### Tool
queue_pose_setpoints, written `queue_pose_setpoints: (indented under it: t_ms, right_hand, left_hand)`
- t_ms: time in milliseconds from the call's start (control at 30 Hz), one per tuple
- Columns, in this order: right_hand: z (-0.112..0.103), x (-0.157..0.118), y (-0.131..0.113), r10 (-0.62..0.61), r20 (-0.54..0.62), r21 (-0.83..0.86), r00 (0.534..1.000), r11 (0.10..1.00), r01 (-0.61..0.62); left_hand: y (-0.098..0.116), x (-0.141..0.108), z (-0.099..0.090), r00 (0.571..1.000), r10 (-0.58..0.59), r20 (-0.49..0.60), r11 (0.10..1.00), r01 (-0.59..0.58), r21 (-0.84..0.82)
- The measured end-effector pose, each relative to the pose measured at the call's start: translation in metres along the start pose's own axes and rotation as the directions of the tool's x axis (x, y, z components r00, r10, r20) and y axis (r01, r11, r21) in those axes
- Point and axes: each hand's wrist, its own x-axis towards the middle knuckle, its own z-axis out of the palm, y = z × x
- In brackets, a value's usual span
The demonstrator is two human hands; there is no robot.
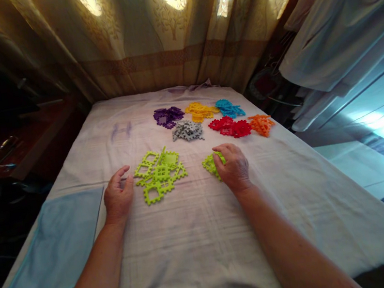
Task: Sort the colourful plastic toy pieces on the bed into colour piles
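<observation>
A loose pile of lime-green toothed plastic pieces [161, 172] lies on the white cloth, some square with open centres. Just left of it is my left hand [118, 194], fingers apart and slightly curled, holding nothing. My right hand [231, 166] is closed at the right edge of a smaller lime-green group [210, 164], thumb and fingers on its pieces. Part of that group is hidden behind the fingers. Farther back are piles of purple [169, 117], grey [187, 131], yellow [200, 111], blue [229, 107], red [229, 127] and orange [262, 125] pieces.
A folded light-blue cloth [56, 245] lies on the left part of the white-covered table [195, 251]. Patterned curtains [166, 35] hang behind the far edge. A dark wooden surface [29, 141] stands beyond the left edge, and pale fabric [346, 29] hangs at the right.
</observation>
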Motion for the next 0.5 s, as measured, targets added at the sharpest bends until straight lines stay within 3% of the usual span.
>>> queue_pose_setpoints:
  t_ms: [100,267,367,500]
  right_hand:
    - [0.01,-0.008,-0.021,-0.113,0.147,0.058,0.983,0.993,0.105]
    - [0.022,-0.019,-0.054,-0.226,0.422,0.047,0.878,0.972,0.228]
    - [0.025,-0.022,-0.059,-0.222,0.467,0.018,0.856,0.97,0.241]
    - [0.025,-0.022,-0.06,-0.236,0.45,0.036,0.861,0.968,0.247]
  left_hand:
    - [0.0,0.0,0.0,1.0,-0.009,0.004,1.0,0.009,-0.001]
    - [0.0,0.0,0.0,1.0,-0.003,0.01,1.0,0.003,-0.001]
    - [0.0,0.0,0.0,1.0,-0.004,0.015,1.0,0.004,0.01]
    - [0.0,0.0,0.0,1.0,-0.002,0.014,1.0,0.001,0.01]
